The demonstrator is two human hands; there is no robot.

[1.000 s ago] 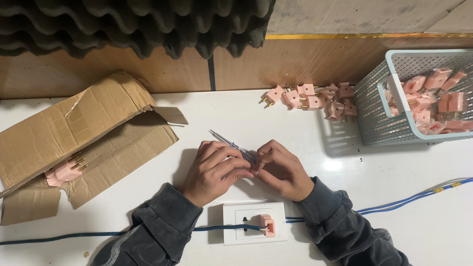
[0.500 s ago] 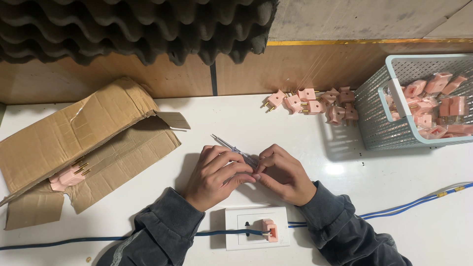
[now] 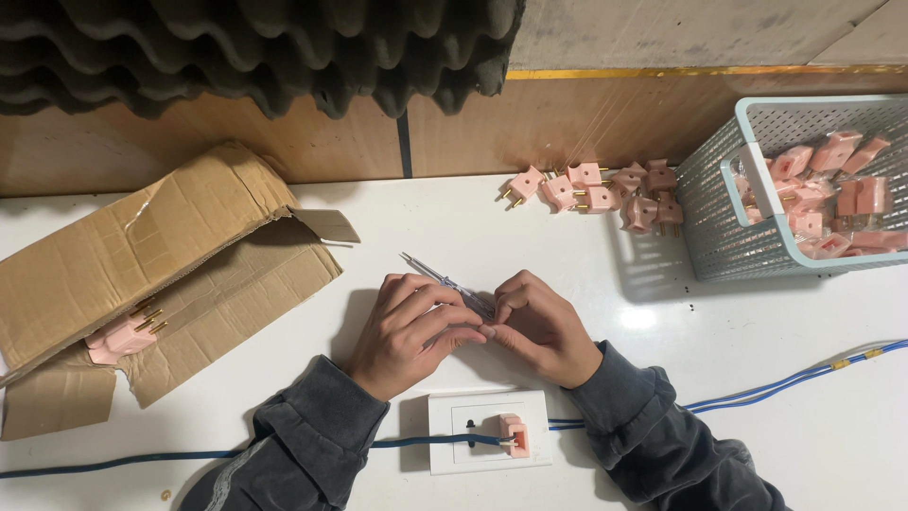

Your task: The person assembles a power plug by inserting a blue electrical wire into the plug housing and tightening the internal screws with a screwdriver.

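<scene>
Now your left hand [image 3: 409,326] and right hand [image 3: 539,326] pinch closed around a screwdriver [image 3: 445,279] and probably a small plug, mid-fastening, so steady the tip next.

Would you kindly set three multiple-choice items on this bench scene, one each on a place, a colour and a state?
1. Where does the mesh basket of pink plugs stand?
A. Far right
B. On the cardboard
C. Beside the socket

2. What colour is the cable across the table?
A. Red
B. Blue
C. Green

3. How is the socket plate near the sleeves?
A. Empty
B. Covered by cardboard
C. With a pink plug in it

Answers: 1 A, it sits at the right edge. 2 B, it runs blue on both sides of the plate. 3 C, the plug sits in its face.
</scene>
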